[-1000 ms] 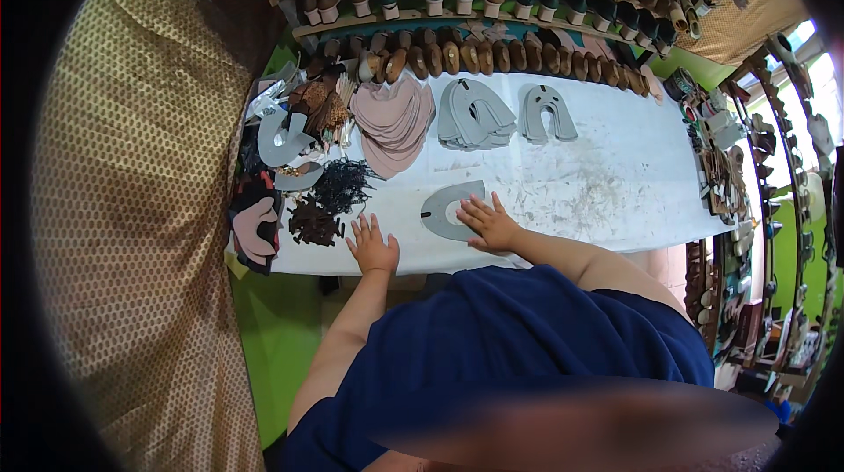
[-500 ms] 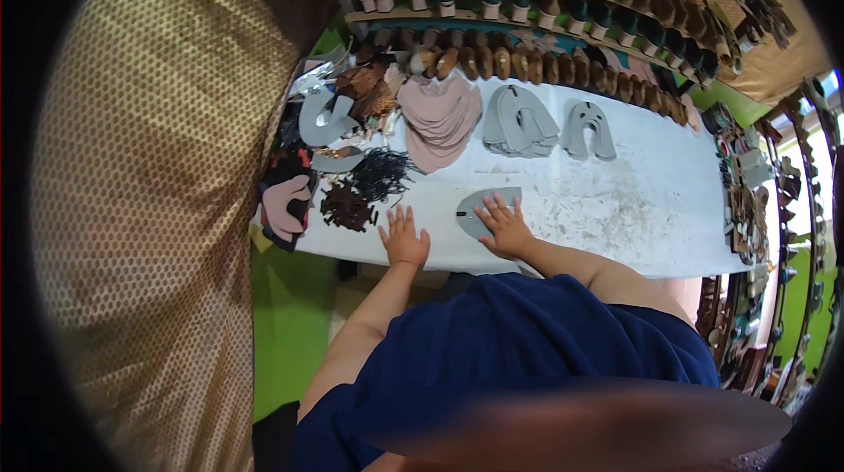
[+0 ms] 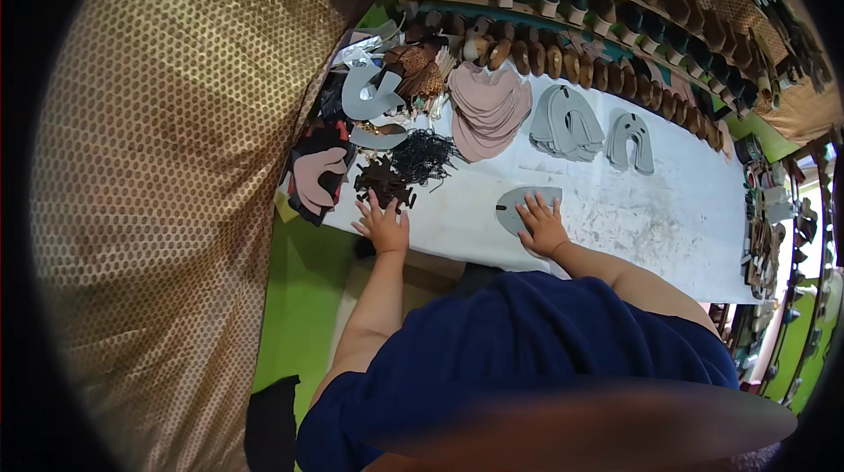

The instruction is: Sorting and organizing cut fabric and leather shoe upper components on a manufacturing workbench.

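Observation:
Fingers spread, my left hand point(image 3: 384, 228) is at the near edge of a pile of small dark brown strips point(image 3: 384, 180); its fingertips reach the lowest strips, and nothing shows in its grasp. My right hand point(image 3: 543, 226) lies flat on the right part of a grey shoe-upper piece point(image 3: 512, 208), which has a small black mark at its left end. Behind the brown strips is a tangle of thin black strips point(image 3: 424, 156). Farther back lie a stack of pink upper pieces point(image 3: 486, 112), a stack of grey U-shaped pieces point(image 3: 563, 120) and a smaller grey stack point(image 3: 630, 142).
A white-covered table point(image 3: 475, 221) carries scraps and dark smudges at right. Shelves of shoes and shoe lasts point(image 3: 563, 59) line the back. Grey and pink cut pieces crowd the left end, beside a patterned gold curtain point(image 3: 176, 164). Shoe racks point(image 3: 804, 235) stand at right.
My left hand has moved left across the table to the dark brown strips. The right hand stays on the grey piece. The whole view has shifted, so the table appears farther right.

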`<state>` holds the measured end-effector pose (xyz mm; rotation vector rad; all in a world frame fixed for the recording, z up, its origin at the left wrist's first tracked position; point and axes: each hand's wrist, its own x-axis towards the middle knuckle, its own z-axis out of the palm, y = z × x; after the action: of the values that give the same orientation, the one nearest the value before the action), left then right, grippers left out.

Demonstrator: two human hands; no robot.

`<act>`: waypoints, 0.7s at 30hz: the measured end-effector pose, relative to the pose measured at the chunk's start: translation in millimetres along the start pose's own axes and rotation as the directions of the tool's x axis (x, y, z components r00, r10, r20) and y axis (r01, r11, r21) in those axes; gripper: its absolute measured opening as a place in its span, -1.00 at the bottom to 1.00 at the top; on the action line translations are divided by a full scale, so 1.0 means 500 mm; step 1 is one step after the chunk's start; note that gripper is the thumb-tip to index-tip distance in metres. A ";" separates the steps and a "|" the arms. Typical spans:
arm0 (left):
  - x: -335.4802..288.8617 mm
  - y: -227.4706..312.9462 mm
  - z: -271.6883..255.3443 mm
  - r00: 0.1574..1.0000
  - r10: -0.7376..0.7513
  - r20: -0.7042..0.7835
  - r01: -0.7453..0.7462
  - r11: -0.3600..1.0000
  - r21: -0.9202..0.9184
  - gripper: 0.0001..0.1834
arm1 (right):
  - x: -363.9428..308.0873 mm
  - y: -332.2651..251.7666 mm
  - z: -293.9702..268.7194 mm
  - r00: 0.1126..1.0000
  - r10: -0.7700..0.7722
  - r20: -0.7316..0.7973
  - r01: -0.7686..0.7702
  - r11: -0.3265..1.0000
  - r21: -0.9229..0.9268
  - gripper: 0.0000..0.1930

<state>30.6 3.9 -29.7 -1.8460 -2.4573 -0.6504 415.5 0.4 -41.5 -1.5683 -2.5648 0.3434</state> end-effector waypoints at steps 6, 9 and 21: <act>0.041 -0.018 0.002 0.999 -0.037 0.027 0.036 0.998 0.054 -0.81 | 0.000 -0.005 -0.007 1.000 0.012 0.009 -0.012 1.000 0.011 -0.28; 0.047 -0.003 0.001 0.998 -0.065 0.026 0.064 0.997 0.044 -0.87 | -0.002 -0.007 -0.012 1.000 0.023 0.016 -0.023 1.000 0.011 -0.28; -0.006 0.165 -0.024 0.903 0.239 0.356 -0.078 0.908 -0.411 -0.88 | 0.046 -0.067 -0.077 0.989 0.118 -0.090 -0.095 0.970 0.225 -0.42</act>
<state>104.5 15.9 7.4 -2.5352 -2.4937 -0.8813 384.4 11.4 3.5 -1.6010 -2.2821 0.5232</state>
